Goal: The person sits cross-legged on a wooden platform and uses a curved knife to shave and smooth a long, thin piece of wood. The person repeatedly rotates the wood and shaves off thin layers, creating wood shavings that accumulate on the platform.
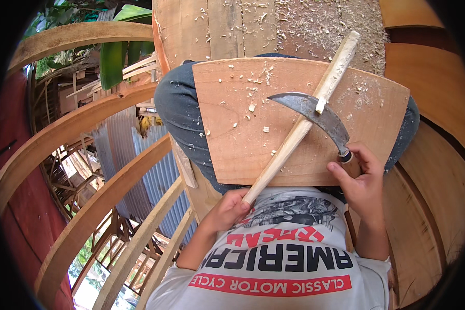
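My left hand point(228, 209) is closed round the near end of a long pale wooden stick point(287, 142), which slants up and away to the right. In my right hand point(360, 175) is the short dark handle of a sickle point(323, 112) with a curved grey blade. The blade crosses the stick past its middle, its tip toward the left, and a small curl of wood point(320, 106) stands at the crossing. Beneath the stick a broad flat wooden board point(227, 137) rests across my lap, dotted with wood chips.
My crossed legs in dark trousers point(183, 121) support the board. Shavings point(341, 31) lie thick on the plank floor point(191, 31) ahead. Curved wooden rails point(103, 204) run along the left, with corrugated metal sheets point(155, 165) beyond. Wide wooden slats point(423, 77) stand on the right.
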{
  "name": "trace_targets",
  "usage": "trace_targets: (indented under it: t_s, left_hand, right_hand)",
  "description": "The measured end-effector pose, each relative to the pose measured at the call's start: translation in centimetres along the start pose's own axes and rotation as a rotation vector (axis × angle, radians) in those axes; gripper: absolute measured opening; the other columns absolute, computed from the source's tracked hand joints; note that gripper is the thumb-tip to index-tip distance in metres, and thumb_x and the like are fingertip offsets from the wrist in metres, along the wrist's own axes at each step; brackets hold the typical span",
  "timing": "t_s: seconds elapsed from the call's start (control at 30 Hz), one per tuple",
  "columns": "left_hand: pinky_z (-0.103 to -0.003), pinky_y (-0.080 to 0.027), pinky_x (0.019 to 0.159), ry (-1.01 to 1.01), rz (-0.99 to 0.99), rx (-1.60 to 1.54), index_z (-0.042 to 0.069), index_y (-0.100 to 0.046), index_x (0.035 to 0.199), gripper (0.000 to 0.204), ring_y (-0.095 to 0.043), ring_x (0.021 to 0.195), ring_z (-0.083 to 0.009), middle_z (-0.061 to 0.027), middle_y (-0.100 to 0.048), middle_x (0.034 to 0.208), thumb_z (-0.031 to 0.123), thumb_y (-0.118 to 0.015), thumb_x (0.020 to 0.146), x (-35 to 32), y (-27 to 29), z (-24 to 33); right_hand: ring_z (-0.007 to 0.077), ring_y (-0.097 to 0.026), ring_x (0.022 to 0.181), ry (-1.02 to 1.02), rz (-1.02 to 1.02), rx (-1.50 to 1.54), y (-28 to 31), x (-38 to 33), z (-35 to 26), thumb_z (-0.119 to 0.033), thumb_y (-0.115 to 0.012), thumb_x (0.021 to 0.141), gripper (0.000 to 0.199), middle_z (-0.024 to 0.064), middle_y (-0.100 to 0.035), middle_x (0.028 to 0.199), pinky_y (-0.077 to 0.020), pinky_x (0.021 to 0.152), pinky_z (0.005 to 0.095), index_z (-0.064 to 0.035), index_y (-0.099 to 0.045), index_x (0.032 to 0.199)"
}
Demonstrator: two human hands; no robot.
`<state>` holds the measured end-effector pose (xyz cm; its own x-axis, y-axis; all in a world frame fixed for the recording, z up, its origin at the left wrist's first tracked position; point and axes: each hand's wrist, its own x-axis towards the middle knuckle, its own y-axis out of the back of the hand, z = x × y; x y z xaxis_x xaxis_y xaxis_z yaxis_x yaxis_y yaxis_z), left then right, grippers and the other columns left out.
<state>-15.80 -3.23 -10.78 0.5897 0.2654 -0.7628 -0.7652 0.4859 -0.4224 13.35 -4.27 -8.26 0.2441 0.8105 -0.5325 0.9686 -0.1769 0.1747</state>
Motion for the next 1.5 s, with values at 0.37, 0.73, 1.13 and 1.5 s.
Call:
trace_targets:
  t_s: [0.37,0.73,1.13,1.5]
  left_hand:
    - [-0.020,-0.029,0.045,-0.038,-0.016,-0.009,0.004,-0.044,0.078,0.070,-0.034,0.052,-0.0051,0.0027,-0.037,0.066,0.073,-0.054,0.078,0.1,0.6,-1.3]
    - [-0.020,-0.029,0.046,0.001,-0.045,-0.019,0.005,-0.045,0.078,0.068,-0.035,0.053,-0.0047,0.0028,-0.038,0.067,0.072,-0.055,0.078,0.1,1.1,-1.4]
    - [-0.019,-0.027,0.046,0.008,-0.025,-0.027,0.005,-0.046,0.076,0.068,-0.034,0.053,-0.0041,0.0036,-0.038,0.065,0.072,-0.056,0.078,0.0,0.9,-1.5]
    - [-0.019,-0.027,0.047,0.020,-0.054,-0.029,0.004,-0.046,0.077,0.070,-0.034,0.053,-0.0040,0.0044,-0.038,0.066,0.073,-0.056,0.076,0.4,0.8,-0.9]
  right_hand:
    - [0.0017,-0.039,0.044,-0.500,-0.583,0.936,2.0,0.0,-0.9,-0.013,-0.062,0.091,0.016,-0.0032,-0.048,0.064,-0.0279,0.038,0.0181,-0.0013,-0.054,0.099]
    - [0.0042,-0.046,0.057,-0.266,-0.424,0.367,-0.2,-0.8,-1.2,-0.011,-0.061,0.090,0.014,-0.0035,-0.054,0.068,-0.0367,0.051,0.0206,0.0001,-0.058,0.097]
    - [0.0030,-0.036,0.040,-0.293,-0.408,0.472,2.0,0.1,-0.6,-0.022,-0.051,0.097,0.023,-0.0025,-0.044,0.054,-0.0283,0.037,0.0187,-0.0002,-0.053,0.094]
    - [0.0024,-0.044,0.058,-0.345,-0.461,0.357,0.6,-1.0,-1.1,-0.012,-0.061,0.091,0.012,-0.0040,-0.051,0.065,-0.0356,0.051,0.0197,-0.0006,-0.057,0.093]
